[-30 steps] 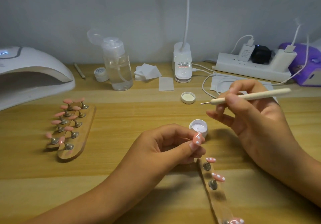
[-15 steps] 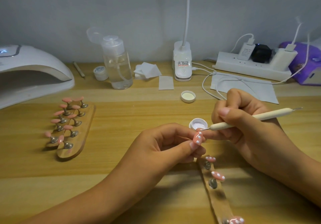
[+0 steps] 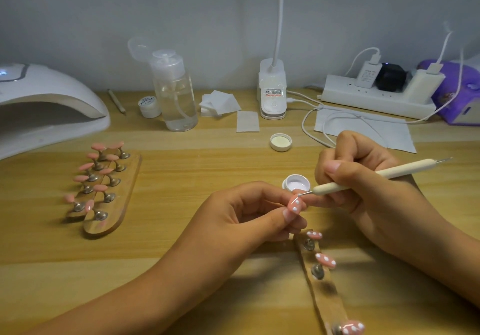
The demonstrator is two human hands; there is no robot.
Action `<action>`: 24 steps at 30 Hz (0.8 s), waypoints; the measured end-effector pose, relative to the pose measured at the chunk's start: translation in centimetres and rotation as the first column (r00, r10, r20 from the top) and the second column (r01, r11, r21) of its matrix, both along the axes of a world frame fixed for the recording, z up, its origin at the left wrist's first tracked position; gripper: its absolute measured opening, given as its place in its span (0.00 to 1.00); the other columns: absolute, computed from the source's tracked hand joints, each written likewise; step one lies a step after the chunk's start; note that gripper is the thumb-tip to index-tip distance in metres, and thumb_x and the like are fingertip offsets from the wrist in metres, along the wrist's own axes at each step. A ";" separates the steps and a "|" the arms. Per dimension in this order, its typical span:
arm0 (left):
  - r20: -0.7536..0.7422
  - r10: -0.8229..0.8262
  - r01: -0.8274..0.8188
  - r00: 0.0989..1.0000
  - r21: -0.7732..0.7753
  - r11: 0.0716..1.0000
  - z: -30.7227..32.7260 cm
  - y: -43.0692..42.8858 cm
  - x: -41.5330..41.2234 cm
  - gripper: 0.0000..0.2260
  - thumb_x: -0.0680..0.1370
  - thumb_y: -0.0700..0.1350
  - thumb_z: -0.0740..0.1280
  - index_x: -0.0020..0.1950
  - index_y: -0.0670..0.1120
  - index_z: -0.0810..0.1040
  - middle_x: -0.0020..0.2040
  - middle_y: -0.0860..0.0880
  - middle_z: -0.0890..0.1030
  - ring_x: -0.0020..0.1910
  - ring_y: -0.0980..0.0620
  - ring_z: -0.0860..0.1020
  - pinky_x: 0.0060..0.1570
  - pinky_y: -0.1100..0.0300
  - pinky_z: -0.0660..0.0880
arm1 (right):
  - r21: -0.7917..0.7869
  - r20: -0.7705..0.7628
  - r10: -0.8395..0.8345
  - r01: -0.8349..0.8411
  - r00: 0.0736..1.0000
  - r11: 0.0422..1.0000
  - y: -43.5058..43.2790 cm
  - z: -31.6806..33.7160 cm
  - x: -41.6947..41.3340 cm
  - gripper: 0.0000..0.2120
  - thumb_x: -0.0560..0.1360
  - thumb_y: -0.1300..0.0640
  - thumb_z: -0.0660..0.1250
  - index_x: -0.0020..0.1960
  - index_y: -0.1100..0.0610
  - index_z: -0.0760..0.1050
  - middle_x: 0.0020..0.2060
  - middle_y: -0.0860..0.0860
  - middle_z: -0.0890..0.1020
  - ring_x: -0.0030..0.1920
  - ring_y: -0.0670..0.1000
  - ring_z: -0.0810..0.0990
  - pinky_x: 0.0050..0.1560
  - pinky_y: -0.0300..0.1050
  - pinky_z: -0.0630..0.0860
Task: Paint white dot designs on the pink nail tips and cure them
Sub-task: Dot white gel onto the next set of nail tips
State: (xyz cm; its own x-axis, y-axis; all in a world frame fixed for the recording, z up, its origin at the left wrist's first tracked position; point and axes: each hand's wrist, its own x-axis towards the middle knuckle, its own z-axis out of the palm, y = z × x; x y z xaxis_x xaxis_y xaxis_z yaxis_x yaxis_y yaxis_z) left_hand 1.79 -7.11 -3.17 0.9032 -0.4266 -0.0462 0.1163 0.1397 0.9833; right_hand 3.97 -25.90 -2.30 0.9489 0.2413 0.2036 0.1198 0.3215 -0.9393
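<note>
Nearest the camera, a wooden holder strip [image 3: 327, 306] is laid on the surface [image 3: 181, 168] at lower right. Three pink tips already marked with white dots [image 3: 326, 260] are carried on its metal pegs.

Just beyond it, the pink nail tip [image 3: 295, 206] being worked on is pinched between the thumb and curled fingers of the left hand [image 3: 246, 215] and held above the surface. Several white dots are seen on it. The dotting tool [image 3: 376, 176] is gripped like a pen by the curled fingers of the right hand [image 3: 363, 186]. Its fine metal point is set against the far end of the held tip.

Directly behind the tip, a small open jar [image 3: 297, 182] is stood on the surface, with white paint seen inside. Its lid [image 3: 280, 142] is laid further back, inner side up.

To the left, two wooden holders [image 3: 114, 204] are placed side by side, each loaded with plain pink tips [image 3: 101, 171].

Along the far edge, a white curing lamp [image 3: 46, 101] is seen at left. Beside it are a thin stick [image 3: 117, 101] and a closed small white pot [image 3: 148, 103]. A pump bottle [image 3: 175, 95] with its cap flipped up holds clear liquid. Further right are a stack of wipes [image 3: 219, 103], a lamp base [image 3: 272, 90] and a power strip [image 3: 376, 98] with plugs fitted.
</note>
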 end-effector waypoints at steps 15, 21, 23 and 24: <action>0.019 -0.013 0.013 1.000 0.013 1.000 -0.4 0.1 0.1 0.08 0.71 0.47 0.70 0.47 0.46 0.84 0.43 0.44 0.86 0.44 0.55 0.83 0.43 0.67 0.77 | -0.013 -0.002 0.024 -0.024 1.000 1.000 -0.2 -0.2 0.1 0.12 0.67 0.64 0.68 0.31 0.53 0.70 0.27 0.49 0.72 0.27 0.44 0.71 0.36 0.43 0.80; 0.041 -0.025 0.024 0.999 0.017 1.000 -0.5 0.2 0.1 0.06 0.71 0.47 0.71 0.46 0.49 0.84 0.43 0.45 0.86 0.45 0.54 0.83 0.44 0.67 0.77 | 0.004 -0.012 0.036 -0.036 0.999 0.999 -0.2 -0.3 0.2 0.09 0.67 0.59 0.68 0.31 0.52 0.71 0.27 0.49 0.73 0.27 0.44 0.73 0.36 0.43 0.80; 0.048 -0.027 0.026 0.998 0.017 1.000 -0.5 0.2 0.2 0.07 0.71 0.49 0.71 0.46 0.50 0.85 0.42 0.46 0.86 0.45 0.54 0.83 0.44 0.67 0.77 | 0.026 -0.026 0.032 -0.031 0.999 0.999 -0.3 -0.3 0.2 0.09 0.66 0.59 0.68 0.31 0.53 0.70 0.27 0.50 0.73 0.27 0.44 0.73 0.35 0.43 0.81; 0.051 -0.026 0.025 0.998 0.017 1.000 -0.5 0.2 0.2 0.07 0.71 0.50 0.71 0.46 0.51 0.85 0.42 0.46 0.86 0.45 0.54 0.83 0.44 0.67 0.77 | 0.035 -0.032 0.029 -0.028 0.999 0.999 -0.3 -0.3 0.3 0.09 0.66 0.59 0.69 0.31 0.53 0.70 0.27 0.50 0.72 0.27 0.44 0.72 0.35 0.44 0.81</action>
